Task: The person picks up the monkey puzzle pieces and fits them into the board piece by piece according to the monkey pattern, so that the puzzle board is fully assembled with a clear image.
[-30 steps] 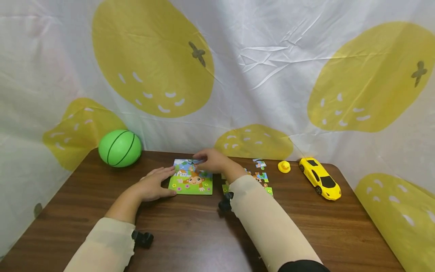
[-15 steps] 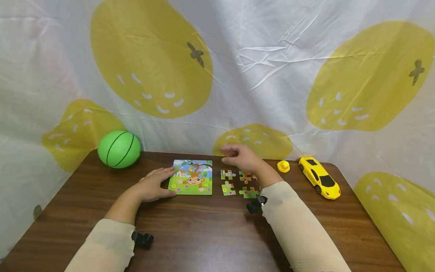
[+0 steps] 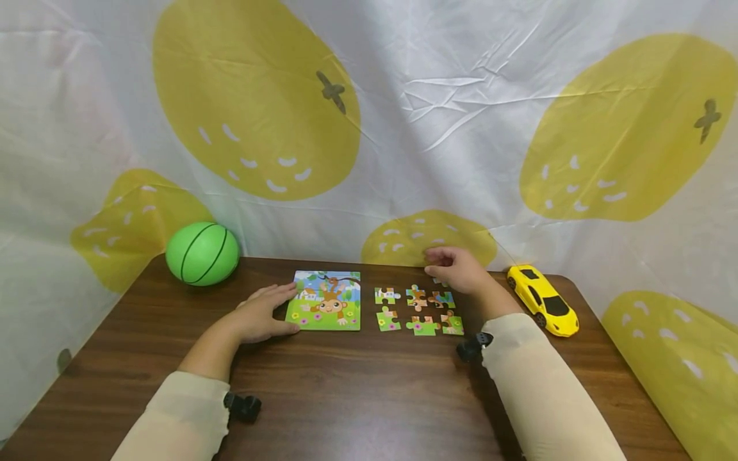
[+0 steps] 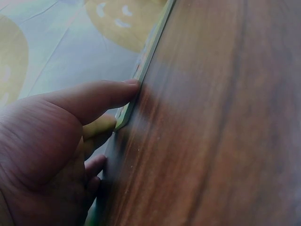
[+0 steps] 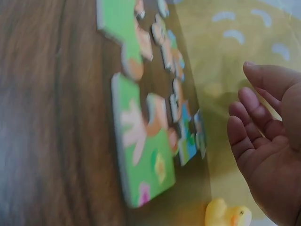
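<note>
A square puzzle board [image 3: 323, 301] with a monkey picture lies on the table. My left hand [image 3: 261, 315] rests at its left side, thumb at the near corner and fingers along the side. In the left wrist view, the thumb [image 4: 106, 96] touches the board's edge [image 4: 153, 44]. Right of the board are several loose jigsaw pieces [image 3: 423, 325], spread in rows. My right hand [image 3: 458, 272], fingers loosely bent and holding nothing, hovers over the far right piece [image 3: 438, 282], covering part of it. The right wrist view shows a flower-printed corner piece [image 5: 141, 150] nearest the camera.
A yellow toy car [image 3: 542, 301] sits at the table's right, and a green ball [image 3: 202, 253] at the far left corner. The rubber duck [image 5: 225, 214] is hidden behind my right hand in the head view. A fruit-print curtain [image 3: 392, 160] hangs behind the table [image 3: 346, 397].
My right hand has moved from over the board to the right, uncovering the board's far right part and most loose pieces, and now hiding the duck. The left hand has stayed put.
</note>
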A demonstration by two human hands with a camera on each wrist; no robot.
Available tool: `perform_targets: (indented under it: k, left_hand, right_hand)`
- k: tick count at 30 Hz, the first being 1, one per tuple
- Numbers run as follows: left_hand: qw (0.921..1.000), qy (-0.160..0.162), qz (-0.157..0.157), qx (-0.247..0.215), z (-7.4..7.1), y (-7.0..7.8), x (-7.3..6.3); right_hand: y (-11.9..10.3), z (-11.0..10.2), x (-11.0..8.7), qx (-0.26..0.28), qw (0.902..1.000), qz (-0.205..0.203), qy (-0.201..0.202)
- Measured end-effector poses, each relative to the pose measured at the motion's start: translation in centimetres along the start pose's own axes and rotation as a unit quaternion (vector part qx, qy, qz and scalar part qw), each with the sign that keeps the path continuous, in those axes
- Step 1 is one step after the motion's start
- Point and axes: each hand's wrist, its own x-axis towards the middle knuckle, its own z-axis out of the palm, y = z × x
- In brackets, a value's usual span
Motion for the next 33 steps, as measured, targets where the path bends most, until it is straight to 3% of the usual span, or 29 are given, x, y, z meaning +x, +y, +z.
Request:
perform_targets:
  k: [12,33]
  left_hand:
    - [1.0,0.0,-0.003,-0.005,0.0,0.0,-0.1]
    - [1.0,0.001,-0.003,0.001,0.1,0.0,0.0]
  right_hand:
    - [2.2,-0.4,-0.4,-0.054,0.9981,0.014,0.028]
    - [3.0,-0.3,-0.5,-0.119,0.9901,0.074,0.001]
